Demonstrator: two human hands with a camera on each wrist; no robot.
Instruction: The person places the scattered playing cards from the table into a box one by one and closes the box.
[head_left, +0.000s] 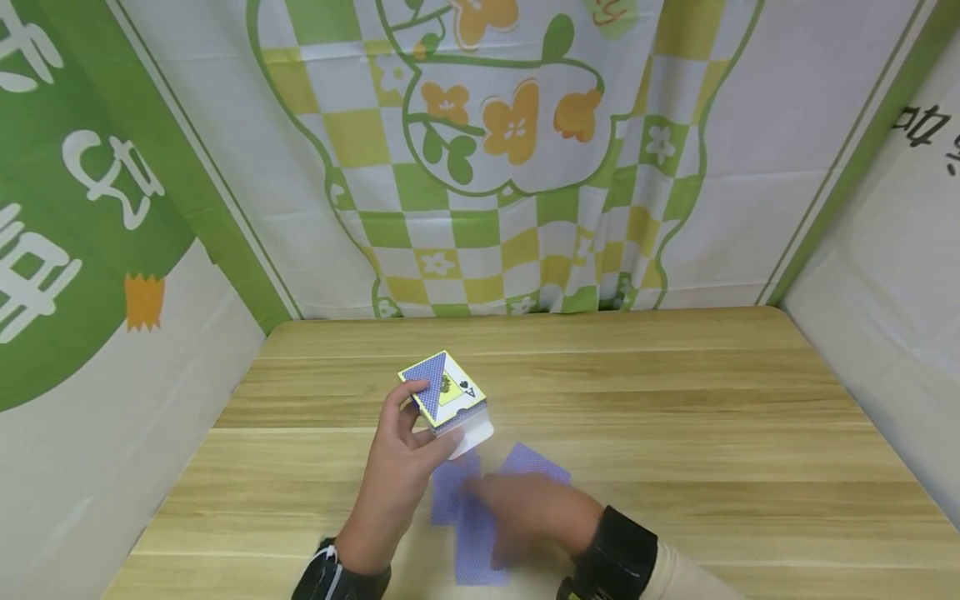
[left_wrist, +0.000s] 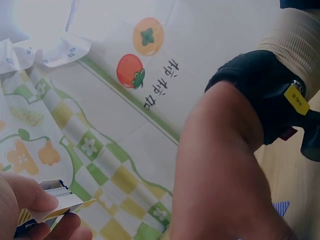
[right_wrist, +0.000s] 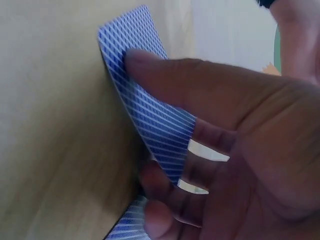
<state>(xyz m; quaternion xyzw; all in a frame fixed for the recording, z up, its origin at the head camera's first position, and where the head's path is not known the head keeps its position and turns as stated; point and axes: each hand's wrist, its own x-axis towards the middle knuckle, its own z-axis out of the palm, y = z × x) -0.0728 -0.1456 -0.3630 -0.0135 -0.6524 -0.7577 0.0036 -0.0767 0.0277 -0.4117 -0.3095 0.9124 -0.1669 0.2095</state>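
Observation:
My left hand [head_left: 408, 450] grips a playing-card box [head_left: 450, 387], its ace-of-spades face up and its white flap [head_left: 474, 433] hanging open toward me. In the left wrist view, the thumb presses by the flap. Below the box my right hand [head_left: 532, 508], blurred in the head view, pinches a blue-backed playing card [right_wrist: 145, 100] between thumb and fingers. Another card [right_wrist: 131, 220] shows below those fingers in the right wrist view. Blue-backed cards appear around the right hand in the head view: a left card [head_left: 446, 500] and a right card [head_left: 536, 458].
The wooden table [head_left: 675, 400] reaches back to a green-and-white checked cloth backdrop [head_left: 510, 217]. Printed cloth walls stand at the left [head_left: 97, 208] and right [head_left: 885, 275]. A black band [head_left: 618, 550] circles the right wrist.

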